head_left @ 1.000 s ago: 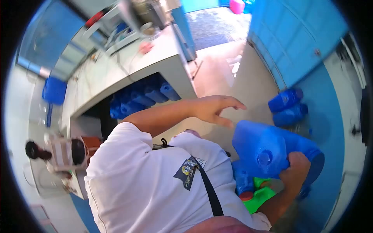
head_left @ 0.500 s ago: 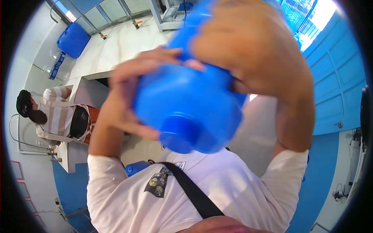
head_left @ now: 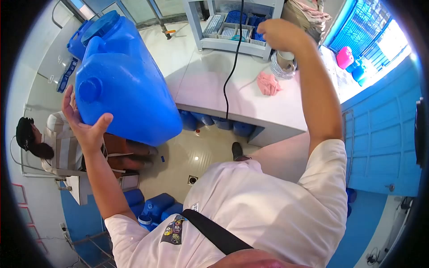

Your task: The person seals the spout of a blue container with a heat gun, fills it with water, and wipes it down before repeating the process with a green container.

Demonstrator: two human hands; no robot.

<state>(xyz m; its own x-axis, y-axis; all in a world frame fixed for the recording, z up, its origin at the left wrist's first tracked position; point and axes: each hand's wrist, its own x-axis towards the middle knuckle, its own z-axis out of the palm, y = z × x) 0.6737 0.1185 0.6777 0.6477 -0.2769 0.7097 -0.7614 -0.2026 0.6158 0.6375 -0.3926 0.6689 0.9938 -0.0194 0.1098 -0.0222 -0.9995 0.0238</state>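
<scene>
Now the right hand (head_left: pixel 283 35) is off the blue jug (head_left: pixel 127 98), curled near the white rack (head_left: pixel 232 48), its grip unclear, leaving the left hand (head_left: pixel 89 130), spread open, alone supporting the jug by the counter (head_left: pixel 192 80)

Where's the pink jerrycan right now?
The pink jerrycan is at the head view's upper right, just left of a blue container, near the blue metal grille.

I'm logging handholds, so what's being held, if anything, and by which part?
The large blue plastic jug, cupped by the left hand at the end near its small round blue cap; the right hand shows nothing held.
</scene>
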